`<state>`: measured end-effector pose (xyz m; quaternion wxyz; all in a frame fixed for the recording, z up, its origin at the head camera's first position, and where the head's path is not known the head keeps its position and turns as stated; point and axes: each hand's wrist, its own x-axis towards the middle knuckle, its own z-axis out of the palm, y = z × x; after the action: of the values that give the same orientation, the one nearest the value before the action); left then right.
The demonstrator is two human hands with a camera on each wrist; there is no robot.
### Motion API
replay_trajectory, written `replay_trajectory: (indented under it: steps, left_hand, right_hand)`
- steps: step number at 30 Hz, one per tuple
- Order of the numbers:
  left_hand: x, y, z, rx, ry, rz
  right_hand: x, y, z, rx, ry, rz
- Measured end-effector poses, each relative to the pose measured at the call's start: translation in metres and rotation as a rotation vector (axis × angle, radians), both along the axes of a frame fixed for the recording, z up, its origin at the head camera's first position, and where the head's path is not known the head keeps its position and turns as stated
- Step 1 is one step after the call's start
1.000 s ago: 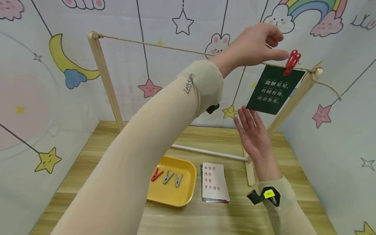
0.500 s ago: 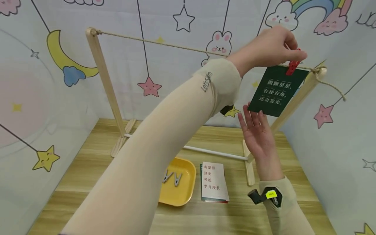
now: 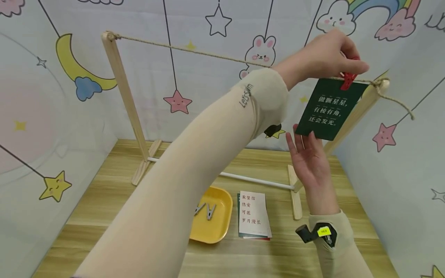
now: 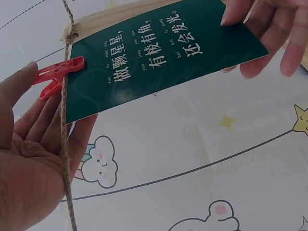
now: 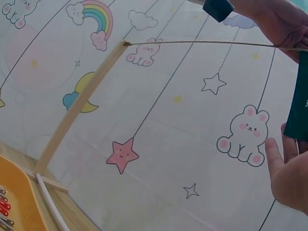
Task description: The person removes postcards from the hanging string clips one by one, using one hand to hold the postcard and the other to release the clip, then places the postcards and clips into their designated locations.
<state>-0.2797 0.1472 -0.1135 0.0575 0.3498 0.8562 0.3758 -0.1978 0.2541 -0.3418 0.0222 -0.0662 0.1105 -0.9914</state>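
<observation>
A dark green card (image 3: 328,110) with white Chinese characters hangs from a twine line (image 3: 194,51), held by a red clothespin (image 3: 347,82). My left hand (image 3: 325,54) pinches the clothespin's handles between thumb and fingers; in the left wrist view the clothespin (image 4: 61,71) bites the card's upper edge at the twine. Below, my right hand (image 3: 313,166) is palm up at the card's lower edge, thumb in front and fingers behind. In the right wrist view only part of the card (image 5: 298,103) shows.
Wooden posts (image 3: 126,92) joined by a white bar (image 3: 255,180) carry the twine. On the wooden table (image 3: 278,258) lie a yellow tray (image 3: 227,216) with grey clothespins (image 3: 210,211) and a stack of cards (image 3: 254,214). My left sleeve hides part of the tray.
My left hand has moved right to the red clothespin and taken hold of it. My right hand has risen slightly, its thumb coming over the front of the card's lower edge.
</observation>
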Motion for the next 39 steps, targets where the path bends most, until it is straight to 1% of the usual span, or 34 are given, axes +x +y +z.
replay_trajectory:
  steps: [6, 9, 11, 16, 19, 21, 23, 27, 29, 34, 39]
  left_hand:
    - [0.001, -0.003, 0.001, 0.025, -0.036, -0.014]
    - [0.002, -0.004, 0.002, 0.034, -0.037, -0.010]
    - [0.003, -0.005, 0.002, 0.048, -0.028, -0.003]
    - [0.006, -0.006, 0.005, 0.085, -0.010, 0.044]
    - [0.007, -0.006, 0.006, 0.087, 0.019, 0.066]
    - [0.007, -0.006, 0.006, 0.086, 0.042, 0.064]
    - [0.007, -0.008, 0.006, 0.095, 0.066, 0.048]
    - [0.007, -0.010, 0.006, 0.121, 0.084, 0.013]
    - [0.007, -0.010, 0.007, 0.132, 0.094, 0.005]
    - [0.009, -0.011, 0.012, 0.153, 0.117, 0.023]
    - [0.013, -0.014, 0.018, 0.176, 0.125, 0.038]
  right_hand:
    - [0.001, 0.001, -0.001, -0.003, -0.015, -0.013]
    - [0.001, 0.001, -0.001, -0.014, -0.014, -0.010]
    - [0.001, 0.001, 0.000, -0.017, -0.013, -0.011]
    - [0.002, 0.001, 0.002, -0.022, -0.012, -0.005]
    - [0.003, 0.001, 0.001, -0.028, -0.008, 0.007]
    - [0.004, 0.001, 0.001, -0.028, -0.003, 0.012]
    - [0.005, 0.001, 0.000, -0.028, 0.003, 0.022]
    - [0.006, 0.000, -0.002, -0.015, 0.014, 0.029]
    - [0.006, -0.001, -0.003, -0.008, 0.021, 0.027]
    - [0.007, -0.002, -0.002, 0.008, 0.044, 0.019]
    - [0.009, -0.002, -0.002, 0.018, 0.054, 0.023]
